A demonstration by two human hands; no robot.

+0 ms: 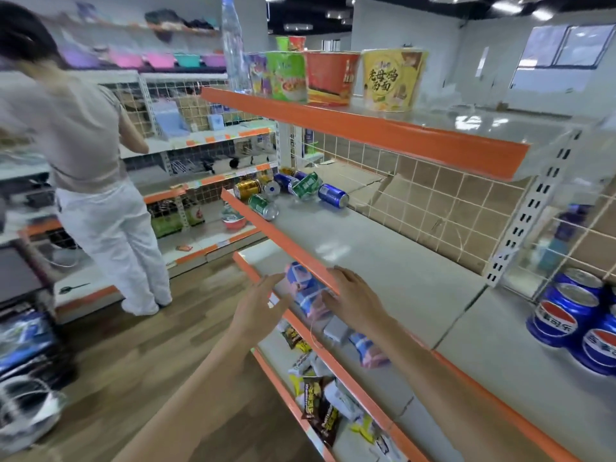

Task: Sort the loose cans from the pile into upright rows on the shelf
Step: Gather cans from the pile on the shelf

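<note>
- Loose cans (293, 190) heaped on their sides at the far left end of the middle shelf (383, 261): a gold can (247, 188), a green can (263, 207) against the orange front lip, a second green can (306, 185), a blue can (333, 196) nearest the mesh back, more blue ones behind.
- Upright blue Pepsi cans (573, 315) stacked at the right end of the same shelf, well apart from the heap; a long bare stretch of grey board between.
- Left hand (258, 308) stretched forward below the shelf's lip, fingers straight and loosely spread, holding nothing.
- Right hand (355, 300) laid over the orange lip, fingers relaxed and slightly apart, gripping nothing; whether touching the board, unclear.
- Blue-and-pink packet (305, 291) on the lower shelf, visible between both hands; a second similar packet (368, 350) just under the right forearm.
- Dark and yellow snack bags (318, 405) scattered lower down along the front.
- Above the heap: top shelf (366, 128) with cup-noodle tubs in a row, green (288, 76), red (330, 78), yellow (390, 81), and a clear water bottle (235, 48) at the left end.
- Torn cardboard (366, 188) propped against the wire mesh behind the heap.
- To the left, a person in white trousers (100, 195), back turned, facing the neighbouring shelving.
</note>
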